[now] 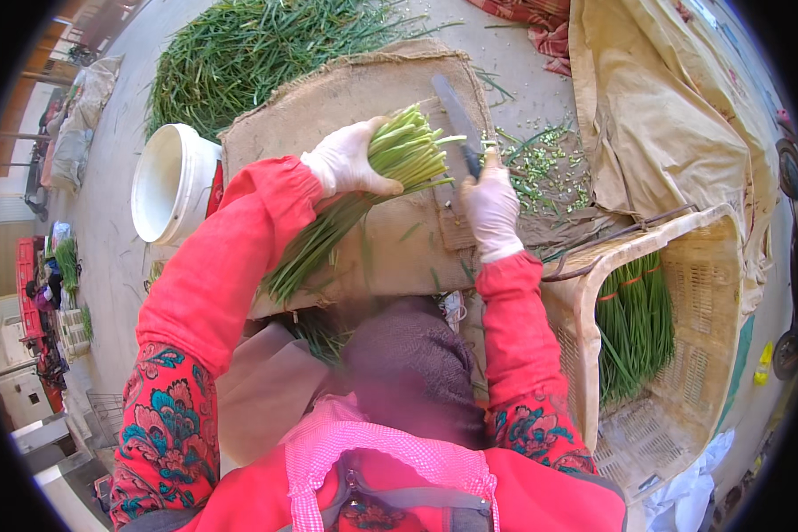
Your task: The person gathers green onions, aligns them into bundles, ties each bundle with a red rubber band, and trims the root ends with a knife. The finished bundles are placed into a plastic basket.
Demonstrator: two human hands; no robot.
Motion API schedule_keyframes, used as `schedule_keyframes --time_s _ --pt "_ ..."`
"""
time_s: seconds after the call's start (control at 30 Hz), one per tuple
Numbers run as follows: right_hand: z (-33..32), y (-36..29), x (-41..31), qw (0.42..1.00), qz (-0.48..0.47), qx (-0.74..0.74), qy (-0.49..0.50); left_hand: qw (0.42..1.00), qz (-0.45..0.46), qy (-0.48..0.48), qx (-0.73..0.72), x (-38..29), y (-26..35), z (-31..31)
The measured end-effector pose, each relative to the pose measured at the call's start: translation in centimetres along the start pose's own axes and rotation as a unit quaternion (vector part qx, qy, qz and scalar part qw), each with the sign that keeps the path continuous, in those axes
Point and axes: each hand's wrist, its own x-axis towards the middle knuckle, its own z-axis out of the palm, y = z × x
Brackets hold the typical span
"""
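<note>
My left hand [349,159], in a thin whitish glove, grips a bundle of long green stalks [409,149], which look like garlic chives. Their pale cut ends point to the right, and the leafy ends trail down to the left over a burlap-covered surface [346,96]. Gloved as well, my right hand [492,206] is closed around the dark handle of a long-bladed knife [455,110]. The blade points up and away, just right of the stalk ends. One stalk sticks out beyond the others, close to the knife. Small cut pieces lie right of the burlap.
A heap of loose green leaves [239,60] lies on the floor beyond the burlap. At left stands a white bucket [166,183]. On the right, a plastic crate [698,292] holds banded green bundles [635,326]. Beige cloth [665,100] drapes behind it, near scattered stalk trimmings [552,166].
</note>
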Motion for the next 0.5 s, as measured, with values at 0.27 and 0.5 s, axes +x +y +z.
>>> schedule_keyframes --time_s 0.27,0.5 --pt "-7.0 2.2 -5.6 0.936 0.052 0.344 0.049 0.971 -0.121 -0.03 0.201 3.9 2.2 3.5" --pt "-11.8 0.2 -9.1 0.961 -0.113 0.239 0.078 0.94 -0.167 0.031 0.296 3.8 5.3 6.8"
